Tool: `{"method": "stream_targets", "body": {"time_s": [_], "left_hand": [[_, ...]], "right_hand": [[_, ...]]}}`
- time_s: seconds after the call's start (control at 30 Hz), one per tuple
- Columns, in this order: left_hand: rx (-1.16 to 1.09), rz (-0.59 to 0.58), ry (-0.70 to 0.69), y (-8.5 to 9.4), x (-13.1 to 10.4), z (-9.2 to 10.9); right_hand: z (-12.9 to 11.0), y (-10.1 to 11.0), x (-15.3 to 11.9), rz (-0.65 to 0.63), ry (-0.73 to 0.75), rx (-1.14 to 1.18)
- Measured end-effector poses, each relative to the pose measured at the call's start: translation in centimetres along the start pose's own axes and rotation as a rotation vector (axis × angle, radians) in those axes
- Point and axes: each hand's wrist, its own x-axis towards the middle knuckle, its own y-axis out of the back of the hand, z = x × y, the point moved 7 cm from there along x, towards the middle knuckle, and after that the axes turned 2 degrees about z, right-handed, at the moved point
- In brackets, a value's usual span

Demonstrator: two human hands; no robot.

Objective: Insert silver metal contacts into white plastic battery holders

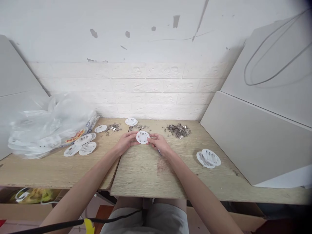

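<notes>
A white round plastic plate with slots and small metal pieces is held up over the middle of the table. My left hand grips its left edge, fingers closed. At the plate's right edge, my right hand is closed around a thin metal tool, whose kind I cannot make out; its lower end shows beneath the hand. Beyond the right hand lies a pile of small metal clips. Smaller scatterings of metal parts lie behind and left of the plate.
More white plates lie at the left, at the back and in a stack at the right. A clear plastic bag of plates fills the left side. White panels flank the wooden table; a brick-patterned wall stands behind.
</notes>
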Motion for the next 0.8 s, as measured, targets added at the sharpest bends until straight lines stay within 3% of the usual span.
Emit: {"method": "stream_targets", "body": {"time_s": [0.5,0.8], "left_hand": [[-0.019,0.063,-0.029,0.11,-0.86,0.76],[0.046,0.063,-0.056,0.00,-0.88,0.72]], "right_hand": [[0.49,-0.89,0.86,-0.056,0.019,-0.073],[0.58,-0.57,0.77,-0.008,0.007,-0.109]]}}
